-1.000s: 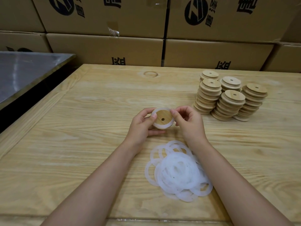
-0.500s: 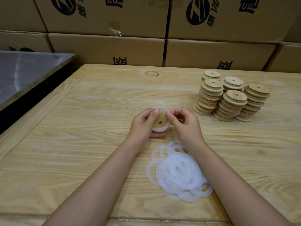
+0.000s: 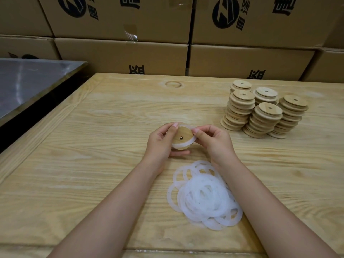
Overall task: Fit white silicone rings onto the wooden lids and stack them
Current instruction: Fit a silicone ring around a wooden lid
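A round wooden lid [image 3: 183,135] with a small centre hole is held tilted above the table between both hands. A white silicone ring [image 3: 184,145] runs round its rim. My left hand [image 3: 161,141] grips the lid from the left, thumb on top. My right hand [image 3: 214,140] pinches the ring at the lid's upper right edge. A loose pile of white silicone rings [image 3: 204,196] lies on the table just in front of my wrists. Several stacks of wooden lids [image 3: 264,110] stand at the right.
The work surface is a light wooden table [image 3: 93,164]. A steel-topped table [image 3: 28,82] stands to the left across a dark gap. Stacked cardboard boxes [image 3: 130,53] form a wall behind the table's far edge.
The hands stay in place with the lid. The fingers have shifted round the rim, and the ring now shows along the lid's lower edge.
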